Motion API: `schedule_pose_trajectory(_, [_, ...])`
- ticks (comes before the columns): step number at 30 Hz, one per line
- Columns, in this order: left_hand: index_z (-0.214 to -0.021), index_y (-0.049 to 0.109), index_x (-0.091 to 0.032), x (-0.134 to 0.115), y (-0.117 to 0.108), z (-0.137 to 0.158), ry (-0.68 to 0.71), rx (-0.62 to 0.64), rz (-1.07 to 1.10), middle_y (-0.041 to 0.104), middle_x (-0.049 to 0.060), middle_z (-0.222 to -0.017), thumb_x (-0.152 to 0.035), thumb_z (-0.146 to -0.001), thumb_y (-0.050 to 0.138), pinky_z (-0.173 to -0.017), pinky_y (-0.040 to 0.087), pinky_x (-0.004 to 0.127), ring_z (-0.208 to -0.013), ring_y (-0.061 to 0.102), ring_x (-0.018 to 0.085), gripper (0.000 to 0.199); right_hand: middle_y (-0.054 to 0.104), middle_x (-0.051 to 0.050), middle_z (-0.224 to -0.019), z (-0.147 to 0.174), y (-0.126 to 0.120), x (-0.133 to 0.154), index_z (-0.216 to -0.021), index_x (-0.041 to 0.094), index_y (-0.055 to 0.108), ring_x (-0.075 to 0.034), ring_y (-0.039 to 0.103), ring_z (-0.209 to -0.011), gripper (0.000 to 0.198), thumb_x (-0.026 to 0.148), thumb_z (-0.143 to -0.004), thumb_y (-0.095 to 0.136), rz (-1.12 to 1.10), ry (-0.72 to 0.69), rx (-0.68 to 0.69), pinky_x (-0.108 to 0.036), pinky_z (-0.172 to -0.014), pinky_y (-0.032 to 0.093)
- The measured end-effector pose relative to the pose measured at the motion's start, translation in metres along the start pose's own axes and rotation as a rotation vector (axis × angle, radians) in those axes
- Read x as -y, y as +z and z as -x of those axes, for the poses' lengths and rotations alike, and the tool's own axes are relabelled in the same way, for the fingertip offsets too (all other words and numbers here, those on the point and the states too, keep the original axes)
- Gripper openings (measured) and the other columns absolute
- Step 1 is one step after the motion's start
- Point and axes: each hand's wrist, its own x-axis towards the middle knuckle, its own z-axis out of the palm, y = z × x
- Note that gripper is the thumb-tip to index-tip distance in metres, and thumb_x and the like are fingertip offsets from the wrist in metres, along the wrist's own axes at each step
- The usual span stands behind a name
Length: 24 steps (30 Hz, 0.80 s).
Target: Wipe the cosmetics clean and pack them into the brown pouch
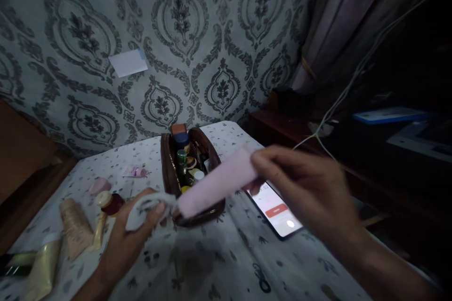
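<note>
My right hand (293,178) pinches one end of a pale pink tube (219,181), slightly blurred, tilted down to the left. In my left hand (130,230) is a crumpled whitish cloth (150,207), gripped between thumb and fingers close to the tube's lower end. Whether cloth and tube touch, I cannot tell. Behind the tube an open brown toiletry bag (167,164) lies on the patterned sheet, its zip parted. It holds several bottles and jars, among them a green-capped bottle (181,160) and a blue-capped one (181,140). The tube hides part of the bag.
At left lie a beige tube (74,225), a yellowish tube (45,261), a dark red jar (112,203), a pink rounded item (100,186) and a small tube (136,171). A lit phone (275,211) is under my right hand. White cables (339,89) hang at right.
</note>
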Motion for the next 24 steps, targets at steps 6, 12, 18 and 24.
schedule_pose_trajectory(6, [-0.122,0.064,-0.023,-0.039,0.005,-0.069,0.794,0.236,-0.897,0.066,0.008,-0.121,-0.008,-0.072,0.047,-0.093,0.049,0.038,-0.116,0.056,0.029,0.055,0.065,0.001,-0.062,-0.062,-0.012,-0.026,-0.078,0.018,0.066,-0.012,0.063,-0.054,0.025,0.036,-0.094,0.060,0.142,-0.182,-0.248,-0.023,-0.052,0.050])
schedule_pose_trajectory(12, [-0.127,0.058,-0.018,-0.026,0.015,-0.100,0.871,0.368,-1.137,0.054,0.013,-0.144,-0.004,-0.071,0.046,-0.109,0.037,0.054,-0.142,0.038,0.032,0.059,0.060,0.001,-0.062,-0.108,0.007,-0.071,-0.074,0.015,0.061,-0.012,0.061,-0.060,0.030,0.030,-0.098,0.052,0.277,-0.248,-0.156,-0.025,-0.062,0.048])
schedule_pose_trajectory(18, [-0.115,0.063,-0.022,-0.023,0.013,-0.126,0.796,0.537,-1.085,0.060,0.011,-0.138,-0.013,-0.081,0.047,-0.112,0.035,0.051,-0.143,0.038,0.031,0.039,0.058,0.000,-0.068,-0.134,0.033,-0.095,-0.075,0.015,0.059,-0.014,0.059,-0.072,0.026,0.021,-0.098,0.048,0.378,-0.288,-0.009,-0.027,-0.074,0.043])
schedule_pose_trajectory(24, [-0.114,0.061,-0.022,-0.020,0.020,-0.126,0.773,0.558,-1.101,0.060,0.010,-0.137,-0.008,-0.077,0.046,-0.113,0.037,0.048,-0.141,0.040,0.028,0.042,0.061,-0.003,-0.073,-0.149,0.060,-0.107,-0.085,0.013,0.064,-0.016,0.056,-0.076,0.028,0.023,-0.101,0.044,0.492,-0.284,0.123,-0.027,-0.075,0.039])
